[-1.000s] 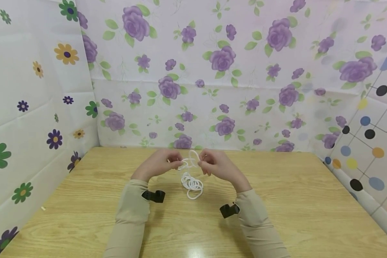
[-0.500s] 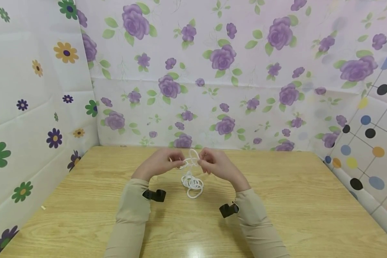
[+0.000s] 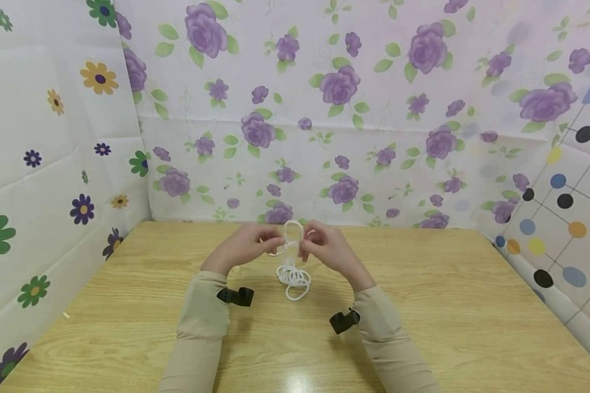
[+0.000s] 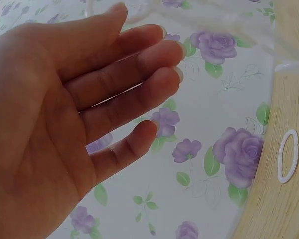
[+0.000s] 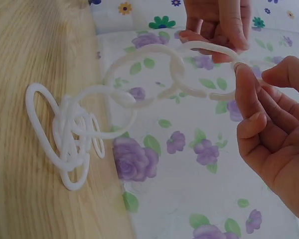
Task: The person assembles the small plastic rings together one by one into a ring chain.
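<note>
A chain of white plastic rings [image 3: 292,233] hangs between my two hands above the wooden table [image 3: 447,305]. Its lower end lies in a heap of rings [image 3: 293,281] on the table, and the heap [image 5: 70,144] also shows in the right wrist view. My left hand [image 3: 277,243] pinches one link from the left; in the right wrist view it [image 5: 217,30] grips that link from above. My right hand [image 3: 306,246] holds the neighbouring link [image 5: 209,74], index tip and thumb at its open end. In the left wrist view, the left hand's other fingers [image 4: 139,74] lie loosely straight, and a white ring [image 4: 287,156] lies on the table.
Flowered sheets wall the table at the back [image 3: 339,136] and left [image 3: 54,164], and a dotted sheet [image 3: 565,218] stands on the right. A black camera is strapped on each wrist [image 3: 236,296] [image 3: 343,321]. Bare wood surrounds the heap.
The hands have drawn closer together and risen slightly. The right hand and forearm moved left, and the top link now stands more upright between the fingers.
</note>
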The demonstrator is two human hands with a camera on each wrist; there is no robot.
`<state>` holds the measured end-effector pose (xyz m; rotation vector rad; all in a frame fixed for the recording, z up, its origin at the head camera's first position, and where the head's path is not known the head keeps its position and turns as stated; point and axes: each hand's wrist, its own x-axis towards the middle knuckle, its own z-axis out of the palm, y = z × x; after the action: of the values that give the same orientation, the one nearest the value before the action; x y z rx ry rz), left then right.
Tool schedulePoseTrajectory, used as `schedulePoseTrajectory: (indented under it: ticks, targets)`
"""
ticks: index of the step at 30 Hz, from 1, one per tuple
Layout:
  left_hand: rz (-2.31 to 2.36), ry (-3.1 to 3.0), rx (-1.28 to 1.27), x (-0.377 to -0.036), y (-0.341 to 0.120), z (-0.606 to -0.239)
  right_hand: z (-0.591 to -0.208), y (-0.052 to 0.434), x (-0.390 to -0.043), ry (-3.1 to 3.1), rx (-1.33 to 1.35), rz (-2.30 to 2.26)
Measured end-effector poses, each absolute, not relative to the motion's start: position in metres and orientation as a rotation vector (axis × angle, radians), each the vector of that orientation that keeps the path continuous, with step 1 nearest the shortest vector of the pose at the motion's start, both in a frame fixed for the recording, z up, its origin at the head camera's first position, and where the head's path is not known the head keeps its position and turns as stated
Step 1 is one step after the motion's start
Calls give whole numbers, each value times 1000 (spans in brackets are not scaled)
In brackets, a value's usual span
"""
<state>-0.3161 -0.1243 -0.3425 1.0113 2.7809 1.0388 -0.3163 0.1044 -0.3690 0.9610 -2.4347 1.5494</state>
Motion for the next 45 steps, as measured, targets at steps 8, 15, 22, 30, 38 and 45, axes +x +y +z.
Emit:
schedulePoseTrajectory:
  ticks: [8, 15, 22, 30, 38, 45]
  targets:
    - [1020, 2818, 1012, -315, -127, -337, -369, 96, -318, -2428, 995, 1638]
    - [1033, 2843, 978, -315, -136, -335, -371, 94, -321, -2515, 1136, 1531]
    - [1056, 2890, 966, -315, -142, -336, -378, 108, -329, -2684, 1049, 1293]
    - [1095, 2816, 957, -316, -141, -341, -406, 100, -366, -2858, 1048, 924]
    - [1064, 2787, 974, -316, -143, -341, -426, 76, -382, -2968, 1022, 830]
    - [1067, 2777, 941, -315, -150, -340, -421, 68, -381, -3047, 930, 684]
